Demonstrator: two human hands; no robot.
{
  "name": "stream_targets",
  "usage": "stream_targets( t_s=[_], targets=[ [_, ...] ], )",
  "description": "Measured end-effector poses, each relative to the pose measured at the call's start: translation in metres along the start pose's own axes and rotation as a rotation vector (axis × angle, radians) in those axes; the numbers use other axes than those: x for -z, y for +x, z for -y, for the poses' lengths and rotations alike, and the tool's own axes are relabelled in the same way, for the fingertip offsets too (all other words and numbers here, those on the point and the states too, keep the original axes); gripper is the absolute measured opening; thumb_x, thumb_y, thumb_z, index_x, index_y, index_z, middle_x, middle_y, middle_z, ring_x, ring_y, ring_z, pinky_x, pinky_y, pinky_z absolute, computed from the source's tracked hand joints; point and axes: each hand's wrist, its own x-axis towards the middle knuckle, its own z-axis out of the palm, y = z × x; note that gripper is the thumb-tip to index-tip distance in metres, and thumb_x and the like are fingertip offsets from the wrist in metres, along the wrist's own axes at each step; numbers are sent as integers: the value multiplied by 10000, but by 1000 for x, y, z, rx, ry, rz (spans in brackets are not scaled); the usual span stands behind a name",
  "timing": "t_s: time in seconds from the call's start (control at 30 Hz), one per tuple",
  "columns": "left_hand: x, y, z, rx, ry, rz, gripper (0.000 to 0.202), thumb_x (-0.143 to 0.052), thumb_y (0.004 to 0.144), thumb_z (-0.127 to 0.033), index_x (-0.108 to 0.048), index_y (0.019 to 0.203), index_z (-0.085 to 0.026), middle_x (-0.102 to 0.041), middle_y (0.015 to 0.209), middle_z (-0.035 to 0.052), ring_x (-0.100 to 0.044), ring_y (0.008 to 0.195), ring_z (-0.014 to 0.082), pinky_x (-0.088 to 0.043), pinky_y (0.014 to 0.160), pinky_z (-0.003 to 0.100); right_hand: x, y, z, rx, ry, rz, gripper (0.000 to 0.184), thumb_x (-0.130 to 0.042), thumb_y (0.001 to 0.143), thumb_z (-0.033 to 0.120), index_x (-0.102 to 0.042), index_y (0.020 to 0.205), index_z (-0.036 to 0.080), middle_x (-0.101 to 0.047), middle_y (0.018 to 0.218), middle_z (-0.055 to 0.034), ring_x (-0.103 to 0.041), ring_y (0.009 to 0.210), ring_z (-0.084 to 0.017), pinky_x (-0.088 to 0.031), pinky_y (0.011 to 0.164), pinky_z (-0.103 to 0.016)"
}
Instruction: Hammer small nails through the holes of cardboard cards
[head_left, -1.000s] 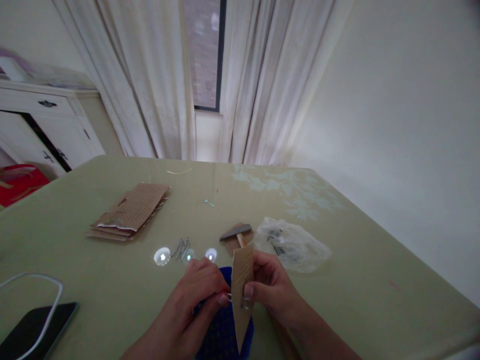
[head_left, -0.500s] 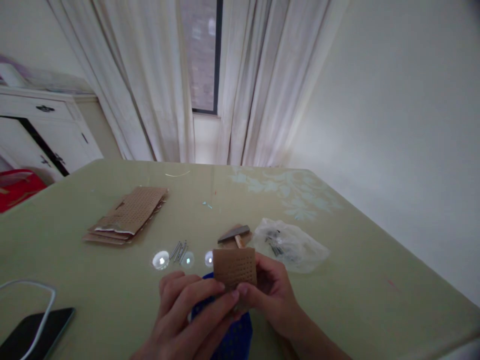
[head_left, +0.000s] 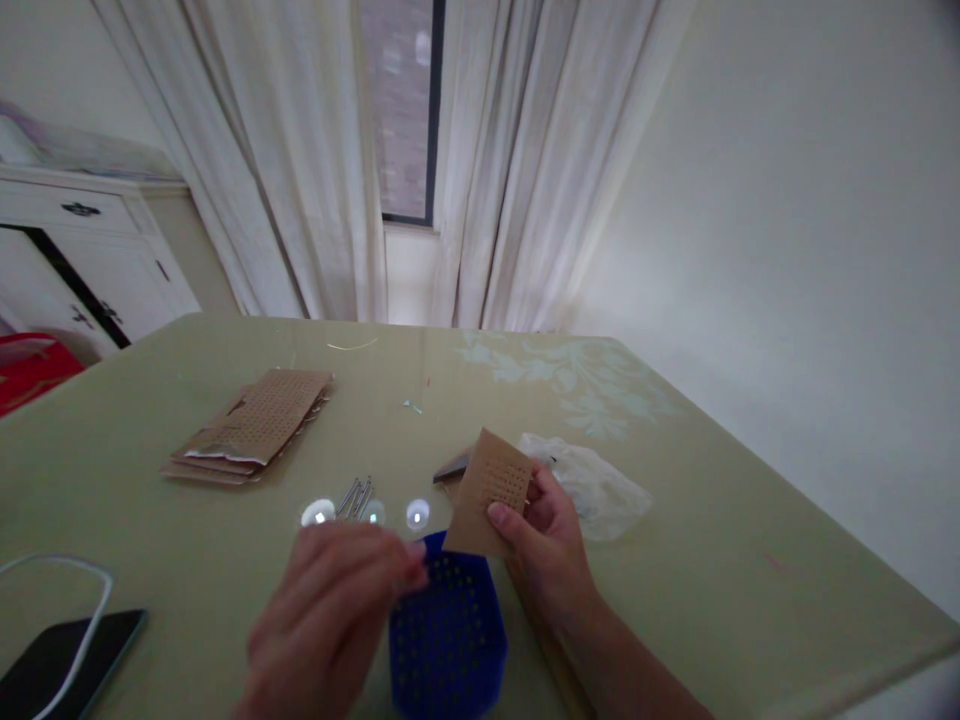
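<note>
My right hand (head_left: pixel 547 535) pinches a small piece of cardboard (head_left: pixel 487 490), thumb on the front face and fingers behind. Rows of small holes run across the cardboard, which is tilted. My left hand (head_left: pixel 330 600) hovers at the left rim of a blue basket (head_left: pixel 450 640) with holes in its base. Its fingers are curled together and somewhat blurred; whatever is at their tips does not show clearly. Behind the cardboard lies a hammer, its dark head (head_left: pixel 450 470) partly covered and its wooden handle (head_left: pixel 551 640) running under my right hand.
Several nails (head_left: pixel 355 497) lie beyond my left hand, near round light reflections. A stack of perforated cardboard (head_left: pixel 255 425) sits at the left. At right is a clear plastic bag (head_left: pixel 600 490). A phone (head_left: pixel 71 660) with a white cable (head_left: pixel 94 600) rests at the near left.
My left hand has let go of the cardboard and moved left, uncovering the blue basket. The cardboard in my right hand has been turned and raised a little, now hiding more of the hammer.
</note>
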Motion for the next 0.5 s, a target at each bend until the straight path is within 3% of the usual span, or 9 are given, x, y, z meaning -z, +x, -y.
stream_targets(
  t_s=[0.1,0.17,0.23,0.3,0.4,0.5],
  targets=[
    [0,65,29,496,106,12,342,-668,996,-506,-785,1209,-265,-847,933,29,-755,778,234,-585,662,321,-1,7,4,-18,105,-84,693,-1009,731,279,-643,1318,302,-819,1121,-37,-784,981,-262,-671,848,-381],
    [0,82,53,630,87,112,418,-643,932,-585,-802,1065,-222,-855,913,60,-746,737,249,-568,656,334,-1,11,5,-14,97,-117,643,-1022,710,296,-685,1258,272,-822,1082,-39,-772,960,-255,-660,836,-362],
    [-1,81,73,691,111,161,436,-621,896,-588,-802,1013,-209,-866,954,87,-775,836,277,-581,763,358,1,15,5,-7,48,-136,493,-1019,721,362,-745,1107,225,-820,1002,-45,-754,902,-237,-639,800,-332],
    [-5,73,86,710,137,180,421,-613,878,-568,-812,965,-208,-865,923,95,-771,807,286,-564,746,365,4,18,6,5,-15,-147,417,-1006,736,438,-777,985,193,-796,892,-41,-712,798,-204,-600,704,-286],
    [-11,66,93,707,165,200,394,-625,866,-558,-829,897,-222,-847,835,79,-733,701,275,-523,680,354,6,20,13,3,-69,-139,421,-995,737,498,-793,906,169,-727,769,-20,-609,645,-149,-487,525,-226],
    [-14,65,94,690,177,211,359,-648,867,-532,-836,861,-227,-847,853,89,-753,781,293,-532,735,362,5,10,26,-40,-91,-87,427,-1009,719,458,-783,932,166,-734,815,-23,-608,639,-133,-450,476,-195]
  ],
)
